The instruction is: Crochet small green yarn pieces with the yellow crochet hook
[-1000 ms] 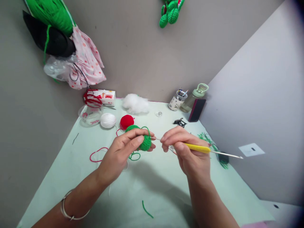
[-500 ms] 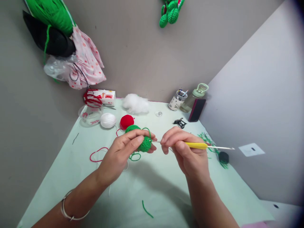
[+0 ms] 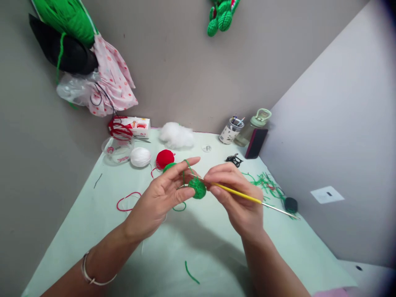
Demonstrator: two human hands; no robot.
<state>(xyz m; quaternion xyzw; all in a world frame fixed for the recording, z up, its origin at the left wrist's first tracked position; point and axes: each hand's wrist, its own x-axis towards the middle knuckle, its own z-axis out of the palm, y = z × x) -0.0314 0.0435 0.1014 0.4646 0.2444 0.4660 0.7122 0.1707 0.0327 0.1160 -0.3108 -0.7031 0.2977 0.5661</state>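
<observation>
Left hand [image 3: 157, 198]: my thumb and a lower finger pinch the green crochet piece [image 3: 197, 189]; the index finger is stretched out straight, with the green yarn strand [image 3: 185, 173] running over it.
Right hand [image 3: 238, 200]: closed pencil-fashion round the crochet hook [image 3: 244, 197], fingertips just beside the piece.
Where the piece is: held up off the mint-green table [image 3: 216, 247], between my two hands and touching both.
Direction from the grip: the piece lies to the left of my right fingertips, at the hook's metal end (the very tip is lost against the green stitches).
Long axis of the hook: a slant from upper left at the piece down to lower right, with the bare shaft poking out past my palm.
Nearer hand: the left, since it carries the piece; the right meets it only through the hook and fingertips.
Yarn balls: the red ball [image 3: 165, 158] and the white ball [image 3: 140, 156] sit side by side behind my left hand.
Writing: the box [image 3: 137, 126] shows red print and the jar [image 3: 230, 132] has dark marks, both too small to read.
</observation>
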